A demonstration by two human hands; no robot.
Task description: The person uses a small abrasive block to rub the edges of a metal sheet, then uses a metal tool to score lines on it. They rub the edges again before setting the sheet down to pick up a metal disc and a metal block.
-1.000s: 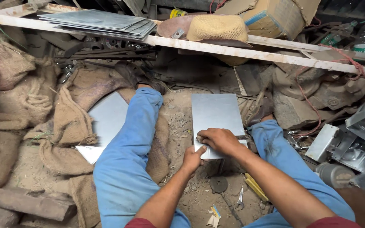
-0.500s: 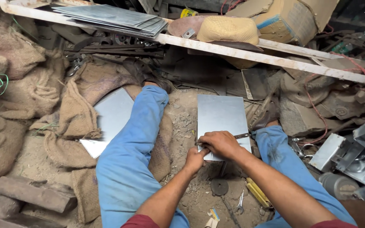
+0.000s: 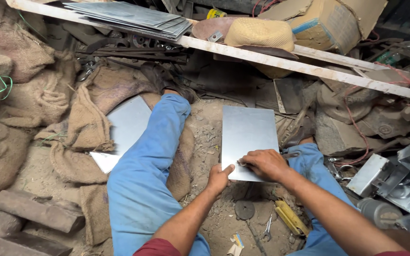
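Between the outstretched blue-trousered legs, a grey metal sheet (image 3: 250, 137) lay flat on the dirt floor (image 3: 205, 128). At its near left corner, the left hand (image 3: 219, 178) was closed on the sheet's edge; the right hand (image 3: 264, 163) pressed on the near edge, fingers curled around a thin dark tool (image 3: 290, 154). Behind, a brown cardboard box (image 3: 330, 23) with a blue band sat above a pale plank (image 3: 281, 59). Open dirt lay left of the sheet; scrap crowded its right edge.
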